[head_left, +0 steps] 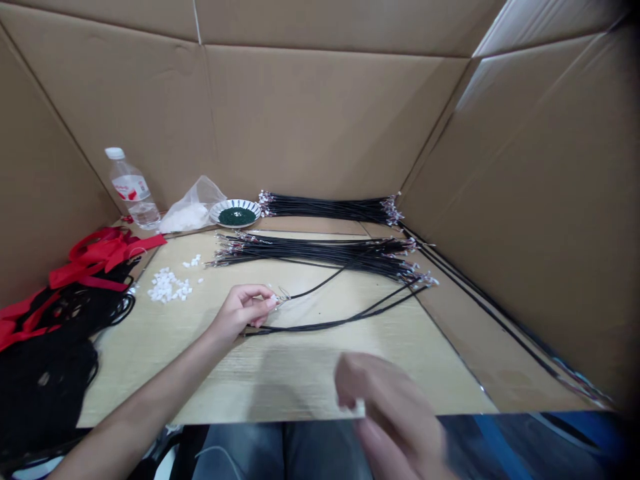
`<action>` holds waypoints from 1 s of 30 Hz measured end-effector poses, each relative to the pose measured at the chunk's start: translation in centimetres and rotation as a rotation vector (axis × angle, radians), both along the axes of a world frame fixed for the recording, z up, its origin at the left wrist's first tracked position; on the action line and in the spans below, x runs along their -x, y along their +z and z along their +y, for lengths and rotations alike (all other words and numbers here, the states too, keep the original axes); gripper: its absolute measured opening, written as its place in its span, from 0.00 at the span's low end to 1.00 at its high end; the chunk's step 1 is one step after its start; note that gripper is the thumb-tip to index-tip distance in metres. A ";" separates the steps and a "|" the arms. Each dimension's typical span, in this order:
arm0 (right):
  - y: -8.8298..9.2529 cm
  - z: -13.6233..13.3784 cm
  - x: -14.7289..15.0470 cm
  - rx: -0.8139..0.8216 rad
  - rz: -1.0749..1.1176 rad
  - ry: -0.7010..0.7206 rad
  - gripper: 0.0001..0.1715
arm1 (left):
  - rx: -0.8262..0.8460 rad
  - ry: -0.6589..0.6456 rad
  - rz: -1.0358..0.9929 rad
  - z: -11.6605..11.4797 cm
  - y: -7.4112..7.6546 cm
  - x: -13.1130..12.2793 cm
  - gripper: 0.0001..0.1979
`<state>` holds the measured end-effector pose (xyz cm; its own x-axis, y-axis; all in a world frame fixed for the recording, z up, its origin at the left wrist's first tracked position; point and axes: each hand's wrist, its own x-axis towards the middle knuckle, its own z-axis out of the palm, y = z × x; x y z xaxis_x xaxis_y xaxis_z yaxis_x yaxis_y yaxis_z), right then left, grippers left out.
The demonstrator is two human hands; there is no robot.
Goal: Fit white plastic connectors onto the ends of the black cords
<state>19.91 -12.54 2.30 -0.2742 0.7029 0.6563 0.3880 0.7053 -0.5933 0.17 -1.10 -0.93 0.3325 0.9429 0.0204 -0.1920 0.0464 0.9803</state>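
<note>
In the head view, my left hand [246, 308] pinches the thin wires at the end of a black cable [320, 285] above the board. The cable runs up and right toward a bundle of black cables [305, 252] with stripped, coloured wire ends. Several loose black cables [330, 324] curve just below my left hand. My right hand [393, 403], smeared by motion, is over the front edge of the board. Its fingers are closed on a small white connector [359, 407], whose details are blurred.
Loose white connectors [169, 287] lie on the left. Behind them stand a water bottle [133, 190], a plastic bag [193, 208] and a patterned dish [216, 212] of green bits. Another cable bundle [330, 207] lies at the back. Red ribbon [103, 247] and cardboard walls [320, 113] surround the board.
</note>
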 end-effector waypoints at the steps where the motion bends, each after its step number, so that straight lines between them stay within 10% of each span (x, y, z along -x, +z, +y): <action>1: 0.4 1.7 0.5 -0.028 -0.019 -0.008 0.06 | 0.004 -0.003 -0.005 0.0 -0.1 0.0 0.13; 11: -1.2 11.7 3.1 -0.115 -0.055 0.072 0.07 | 0.075 0.038 -0.088 0.2 0.2 0.1 0.13; 30: -1.5 11.8 2.2 0.342 0.091 0.345 0.09 | 0.194 -0.162 -0.123 0.2 -0.6 0.3 0.11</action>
